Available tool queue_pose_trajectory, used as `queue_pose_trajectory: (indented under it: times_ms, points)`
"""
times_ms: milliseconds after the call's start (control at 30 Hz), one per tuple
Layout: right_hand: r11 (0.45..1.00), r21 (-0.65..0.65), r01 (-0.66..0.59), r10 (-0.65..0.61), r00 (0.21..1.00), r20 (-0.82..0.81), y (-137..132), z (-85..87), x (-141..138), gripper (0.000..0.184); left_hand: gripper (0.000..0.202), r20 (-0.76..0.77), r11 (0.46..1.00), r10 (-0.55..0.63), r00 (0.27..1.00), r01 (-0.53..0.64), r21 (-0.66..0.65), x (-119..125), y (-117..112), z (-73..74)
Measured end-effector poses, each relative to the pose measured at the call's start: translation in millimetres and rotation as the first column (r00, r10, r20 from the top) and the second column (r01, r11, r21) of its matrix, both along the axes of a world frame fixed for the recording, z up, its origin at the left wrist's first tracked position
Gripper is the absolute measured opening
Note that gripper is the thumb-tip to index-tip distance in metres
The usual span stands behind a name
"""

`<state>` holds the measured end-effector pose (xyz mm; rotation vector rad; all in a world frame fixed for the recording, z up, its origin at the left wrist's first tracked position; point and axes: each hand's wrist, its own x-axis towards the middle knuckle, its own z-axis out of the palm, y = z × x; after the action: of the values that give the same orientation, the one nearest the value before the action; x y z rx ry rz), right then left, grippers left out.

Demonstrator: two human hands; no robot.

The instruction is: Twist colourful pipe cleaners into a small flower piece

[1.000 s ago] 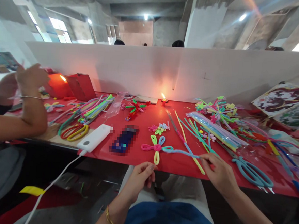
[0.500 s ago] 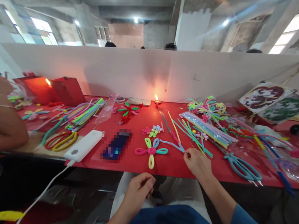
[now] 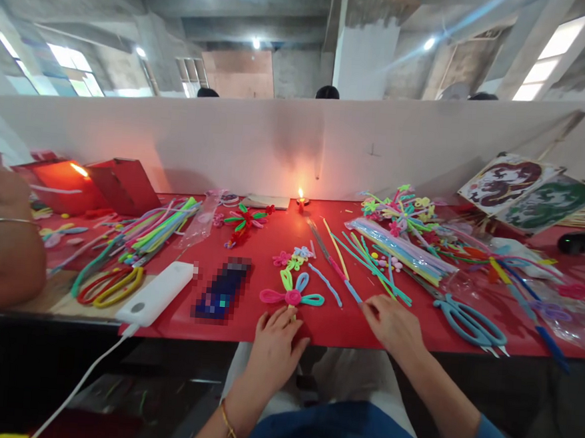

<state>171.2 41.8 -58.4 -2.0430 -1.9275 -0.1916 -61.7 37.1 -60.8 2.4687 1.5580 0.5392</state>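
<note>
A pipe-cleaner flower (image 3: 293, 298) lies on the red tabletop with pink, green, blue and teal loops and a pink coiled centre. My left hand (image 3: 276, 345) reaches over its near side, fingers stretched out and touching the yellow loop, thumb apart; most of that loop is hidden. My right hand (image 3: 390, 322) is closed around the end of a slim metal-bladed tool (image 3: 336, 267) with a pink and blue handle, whose blade points toward the candle. Between the flower and this tool lies a loose blue pipe cleaner (image 3: 325, 285). Small pipe-cleaner flowers (image 3: 294, 258) sit just behind the large one.
A lit candle (image 3: 300, 201) burns at the back by the white partition (image 3: 218, 140). Blue-handled scissors (image 3: 470, 321) and bagged pipe cleaners (image 3: 401, 246) lie right. A phone (image 3: 222, 291) and white power bank (image 3: 157, 293) lie left. Another person's arm (image 3: 7, 246) rests far left.
My left hand has risen from the lap onto the flower's yellow loop. The blue pipe cleaner, earlier reaching to my right hand, now lies apart from it.
</note>
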Motion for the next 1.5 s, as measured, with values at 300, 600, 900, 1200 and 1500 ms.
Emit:
queue_pose_trajectory:
  times_ms: [300,600,900,1200,1500]
  points:
    - [0.985,-0.056,0.161,-0.159,0.986,0.045,21,-0.3,74,0.026,0.028,-0.068,0.994,0.1,0.993,-0.097,0.047,2,5,-2.7]
    - [0.963,-0.092,0.253,-0.257,0.966,-0.038,20,6.6,74,0.023,0.028,0.001,0.985,0.078,0.997,-0.077,0.157,-1,-3,-0.8]
    - [0.978,0.148,0.147,-0.097,0.949,-0.3,-28,20.1,53,0.022,0.022,0.356,0.953,-0.126,0.926,0.014,0.302,14,-17,19.0]
    - [0.962,0.117,-0.246,0.269,0.795,-0.543,-104,37.0,25,0.019,0.028,0.159,0.933,-0.138,0.977,0.075,0.352,37,-24,50.4]
    - [0.976,0.192,-0.107,0.188,0.857,-0.48,-104,39.6,46,0.015,0.019,0.311,0.936,-0.316,0.896,0.349,-0.054,28,-36,61.0]
